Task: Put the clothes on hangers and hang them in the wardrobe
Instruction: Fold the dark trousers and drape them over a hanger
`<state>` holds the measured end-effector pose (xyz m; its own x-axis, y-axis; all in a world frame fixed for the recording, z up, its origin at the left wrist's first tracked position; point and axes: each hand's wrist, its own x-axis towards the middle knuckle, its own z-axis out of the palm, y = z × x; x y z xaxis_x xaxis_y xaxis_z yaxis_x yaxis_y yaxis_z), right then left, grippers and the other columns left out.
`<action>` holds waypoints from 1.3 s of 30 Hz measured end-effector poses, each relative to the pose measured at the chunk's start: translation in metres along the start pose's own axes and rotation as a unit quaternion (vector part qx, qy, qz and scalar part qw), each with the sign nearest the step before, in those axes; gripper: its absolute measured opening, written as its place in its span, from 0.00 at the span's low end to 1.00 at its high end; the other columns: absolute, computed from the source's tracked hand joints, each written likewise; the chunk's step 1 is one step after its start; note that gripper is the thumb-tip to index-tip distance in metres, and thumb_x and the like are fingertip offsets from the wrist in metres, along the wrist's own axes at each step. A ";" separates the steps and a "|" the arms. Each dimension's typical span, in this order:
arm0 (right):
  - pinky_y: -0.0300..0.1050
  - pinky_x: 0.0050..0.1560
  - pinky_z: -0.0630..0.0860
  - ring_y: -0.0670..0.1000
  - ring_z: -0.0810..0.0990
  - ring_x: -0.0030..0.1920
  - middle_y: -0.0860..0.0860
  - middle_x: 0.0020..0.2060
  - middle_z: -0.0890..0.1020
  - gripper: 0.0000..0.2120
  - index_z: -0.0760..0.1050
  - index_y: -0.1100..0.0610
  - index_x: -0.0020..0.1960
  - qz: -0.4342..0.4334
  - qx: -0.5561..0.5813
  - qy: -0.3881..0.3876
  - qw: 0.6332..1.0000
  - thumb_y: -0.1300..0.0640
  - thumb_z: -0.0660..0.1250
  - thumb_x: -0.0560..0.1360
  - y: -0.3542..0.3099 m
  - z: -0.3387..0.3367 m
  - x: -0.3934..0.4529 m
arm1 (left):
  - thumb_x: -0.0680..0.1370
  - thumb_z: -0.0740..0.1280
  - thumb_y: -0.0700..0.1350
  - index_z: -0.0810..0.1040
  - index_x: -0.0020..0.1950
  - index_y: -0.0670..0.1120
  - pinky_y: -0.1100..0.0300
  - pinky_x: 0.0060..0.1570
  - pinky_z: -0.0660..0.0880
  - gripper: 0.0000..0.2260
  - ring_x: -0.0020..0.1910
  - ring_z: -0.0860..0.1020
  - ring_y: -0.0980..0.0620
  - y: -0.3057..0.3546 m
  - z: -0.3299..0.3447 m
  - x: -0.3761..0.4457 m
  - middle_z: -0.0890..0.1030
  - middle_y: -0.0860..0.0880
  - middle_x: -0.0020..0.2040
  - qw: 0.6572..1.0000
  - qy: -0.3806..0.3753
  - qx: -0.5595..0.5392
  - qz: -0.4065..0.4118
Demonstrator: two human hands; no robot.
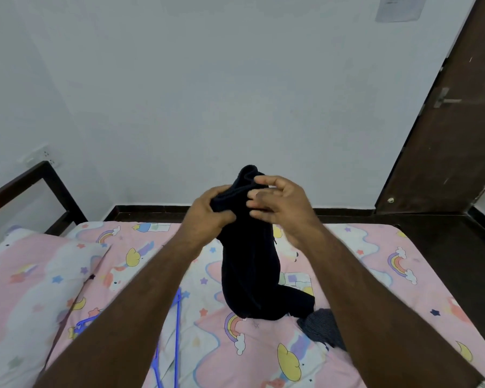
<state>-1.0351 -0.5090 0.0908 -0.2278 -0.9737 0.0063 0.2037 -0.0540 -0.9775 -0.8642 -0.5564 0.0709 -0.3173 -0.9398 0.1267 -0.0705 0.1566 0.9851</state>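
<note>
Soft, even indoor light, moderately bright, with no glare and only faint shadows. The dark garment in the grip shows almost no detail. Fingers at the grip are motion-blurred. Wide-angle distortion bends the door rightward.

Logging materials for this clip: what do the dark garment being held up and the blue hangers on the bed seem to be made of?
The dark garment looks like soft, matte navy or black fabric, perhaps fleece or knit: it bunches in the left hand and droops in limp folds. The blue hangers look like thin moulded plastic or coated wire, judging by their slim, evenly coloured rods; the view leaves that open.
</note>
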 end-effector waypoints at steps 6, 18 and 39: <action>0.49 0.61 0.78 0.42 0.74 0.64 0.45 0.67 0.74 0.40 0.67 0.46 0.74 -0.009 -0.187 -0.063 0.980 0.57 0.81 0.68 -0.006 -0.042 0.017 | 0.65 0.70 0.31 0.78 0.57 0.48 0.54 0.44 0.78 0.23 0.45 0.81 0.49 0.016 -0.032 0.009 0.80 0.47 0.49 0.987 -0.069 -0.138 -0.041; 0.55 0.59 0.80 0.60 0.83 0.56 0.61 0.56 0.84 0.14 0.79 0.65 0.59 -0.022 0.026 -0.102 0.994 0.64 0.73 0.75 -0.018 -0.006 0.021 | 0.78 0.66 0.59 0.74 0.72 0.45 0.46 0.65 0.74 0.27 0.66 0.78 0.44 -0.009 -0.051 0.001 0.80 0.45 0.67 0.968 -0.109 -0.200 -0.105; 0.53 0.60 0.79 0.55 0.83 0.59 0.56 0.61 0.82 0.24 0.73 0.54 0.69 -0.002 0.145 -0.019 0.989 0.67 0.72 0.75 -0.022 -0.024 0.027 | 0.64 0.80 0.61 0.82 0.62 0.48 0.49 0.55 0.78 0.31 0.59 0.81 0.46 -0.011 -0.054 -0.011 0.83 0.45 0.62 0.960 -0.135 -0.155 -0.191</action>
<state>-1.0688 -0.5283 0.1076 -0.1939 -0.9807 0.0239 0.4680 -0.1139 -0.8764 -0.8093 -0.5645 0.0648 -0.5604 -0.7915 -0.2438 0.0407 -0.3203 0.9464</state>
